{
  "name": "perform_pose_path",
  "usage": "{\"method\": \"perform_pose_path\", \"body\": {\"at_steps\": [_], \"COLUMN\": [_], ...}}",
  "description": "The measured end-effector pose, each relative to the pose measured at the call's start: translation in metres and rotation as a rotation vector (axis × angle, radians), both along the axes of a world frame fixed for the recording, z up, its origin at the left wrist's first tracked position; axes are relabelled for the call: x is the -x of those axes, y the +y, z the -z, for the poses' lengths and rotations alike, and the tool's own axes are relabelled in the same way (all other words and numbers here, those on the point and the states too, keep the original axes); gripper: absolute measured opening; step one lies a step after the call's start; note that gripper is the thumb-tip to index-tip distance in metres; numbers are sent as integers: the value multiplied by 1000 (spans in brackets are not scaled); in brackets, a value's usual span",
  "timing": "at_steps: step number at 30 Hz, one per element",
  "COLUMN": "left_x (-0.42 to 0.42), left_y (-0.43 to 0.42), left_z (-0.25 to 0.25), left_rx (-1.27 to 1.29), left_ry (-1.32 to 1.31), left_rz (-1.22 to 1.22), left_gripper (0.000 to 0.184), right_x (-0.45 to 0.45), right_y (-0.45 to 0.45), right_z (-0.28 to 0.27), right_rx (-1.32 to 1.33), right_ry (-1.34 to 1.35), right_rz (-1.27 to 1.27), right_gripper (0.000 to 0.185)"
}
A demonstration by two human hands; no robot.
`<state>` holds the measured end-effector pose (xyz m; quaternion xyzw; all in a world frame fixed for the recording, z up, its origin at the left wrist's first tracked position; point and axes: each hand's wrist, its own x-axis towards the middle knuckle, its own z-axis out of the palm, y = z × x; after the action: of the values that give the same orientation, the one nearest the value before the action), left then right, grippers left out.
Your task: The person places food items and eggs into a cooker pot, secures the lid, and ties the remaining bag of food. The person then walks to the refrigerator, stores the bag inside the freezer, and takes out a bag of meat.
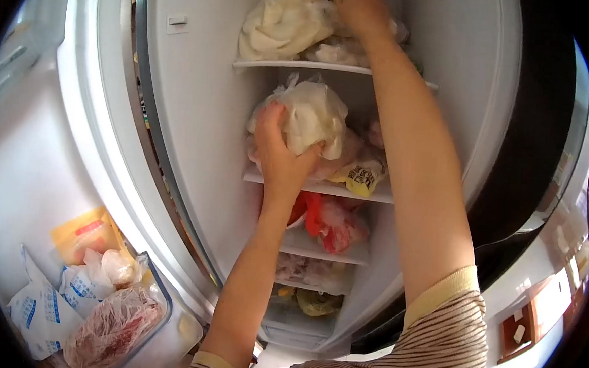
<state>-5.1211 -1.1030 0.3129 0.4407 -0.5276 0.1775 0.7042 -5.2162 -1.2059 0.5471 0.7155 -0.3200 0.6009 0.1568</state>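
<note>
My left hand (285, 139) is closed around the front of a white bag (315, 118) on the second shelf (321, 188), its thumb and fingers spread over the bulging plastic. Higher up, my right hand (364, 13) reaches to the top shelf (302, 66), at pale bagged contents near the frame's upper edge; what its fingers hold is partly hidden. Left of it on that shelf lies a large whitish bag (284, 25). A bag with yellow and black print (362, 177) sits right of my left hand, below the white bag.
Lower shelves hold a red bag (335, 230), frosted packages (306, 269) and a yellow-green bag (317, 302). At the lower left, a door bin (162, 311) holds wrapped meat (114, 328), blue-printed white packets (44, 314) and a yellow package (88, 233). The fridge wall (191, 110) stands left of my arms.
</note>
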Motion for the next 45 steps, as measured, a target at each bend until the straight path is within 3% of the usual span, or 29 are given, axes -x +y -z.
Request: {"method": "perform_pose_path", "body": {"at_steps": [2,5,8,10,14,17,20,23,26,29,32,35,38,43,45], "left_x": [-2,-1,-5,-5,-7,-8,-5,-1,-6,-5,6,8,9,20,28], "left_y": [-1,-2,0,1,1,4,8,8,1,6,11,1,-2,5,15], "left_z": [0,0,2,5,9,11,10,13,16,24,29,39,46,39,36], "left_rx": [19,49,62,59,74,66,115,198,245,215,231,335,282,291,174], "left_ry": [-17,-13,-13,-7,-32,-31,-80,-208,-406,-506,-466,-433,-497,-629,-533], "left_rz": [10,30,28,38,164,260,226,96,-46,-153,-229,-250,-273,-406,-412], "left_gripper": [82,82,82,83,84,82,78,73,65,48,29,26,33,39,45], "right_x": [1,4,14,9,18,7,15,21,22,28,32,45,57,55,52], "right_y": [-14,-18,21,72,94,50,47,67,62,62,76,99,111,104,98], "right_z": [-3,2,7,52,148,171,157,167,200,220,229,217,197,192,198], "right_rx": [58,250,250,283,-319,-491,-606,-583,-429,-169,-189,-217,-219,-171,-178], "right_ry": [119,116,-209,-543,-297,-249,-70,-190,-384,-429,-584,-459,-51,-182,-281], "right_rz": [187,272,-212,-499,-330,-470,-665,-953,-1038,-1094,-1197,-995,-396,-307,-331], "right_gripper": [51,44,47,28,45,56,58,46,40,42,50,51,53,48,44]}}
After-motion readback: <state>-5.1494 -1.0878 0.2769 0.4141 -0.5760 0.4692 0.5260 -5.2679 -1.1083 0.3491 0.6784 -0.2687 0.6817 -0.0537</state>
